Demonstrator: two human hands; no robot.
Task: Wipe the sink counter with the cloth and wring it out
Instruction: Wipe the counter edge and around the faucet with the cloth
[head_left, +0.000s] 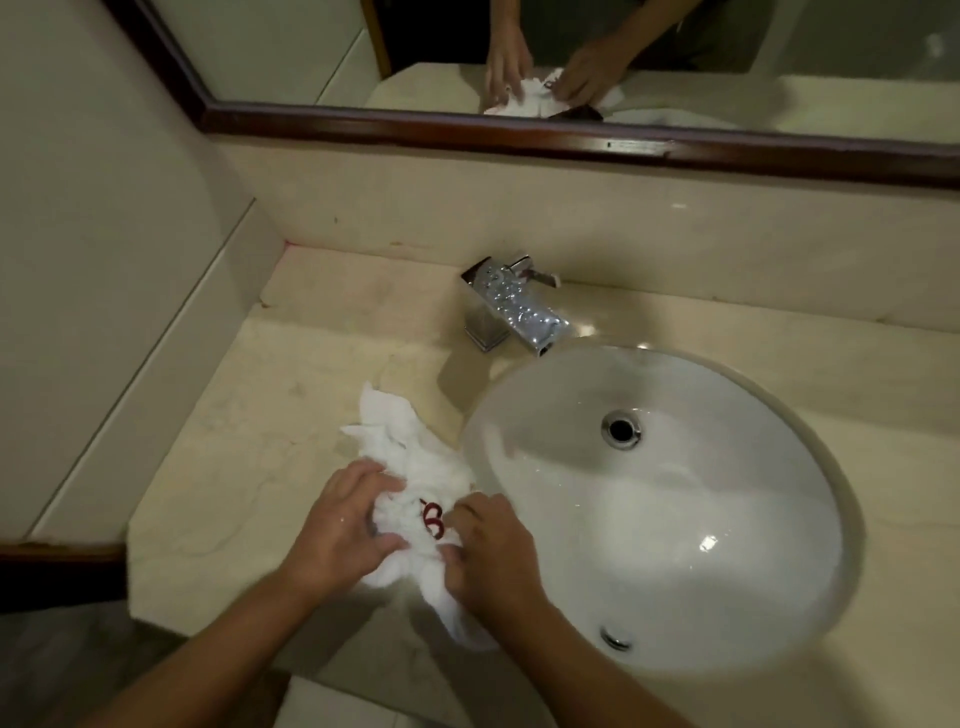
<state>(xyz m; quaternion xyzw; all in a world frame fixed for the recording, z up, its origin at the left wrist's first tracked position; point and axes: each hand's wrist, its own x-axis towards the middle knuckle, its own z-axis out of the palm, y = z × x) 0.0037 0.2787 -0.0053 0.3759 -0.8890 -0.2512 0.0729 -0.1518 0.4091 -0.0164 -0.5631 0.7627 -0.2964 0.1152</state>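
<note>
From the head view, a crumpled white cloth (410, 467) with red stitching lay on the beige stone worktop (218, 441), near the front edge and just beside the left rim of the oval white sink (675, 519). Both hands were on it. The left hand (343, 525) had its fingers curled into the folds on the cloth's left side, gripping a bunch of fabric, and the right hand (488, 551) pinched and gathered the cloth on its right side, fingers bent round the material. One tail of the cloth hung past the front edge of the worktop, below the right hand, and another loose corner spread out toward the back, away from the hands. The sink was set into the worktop on the right, with a round drain (621, 429) at its middle and an overflow slot (615, 638) near its front wall. A square chrome tap (511, 306), beaded with water drops, stood at the back of the worktop with its spout reaching over the sink's rear rim. Along the back wall ran a mirror (779, 52) in a dark wooden frame, showing both hands on the cloth in reflection.
</note>
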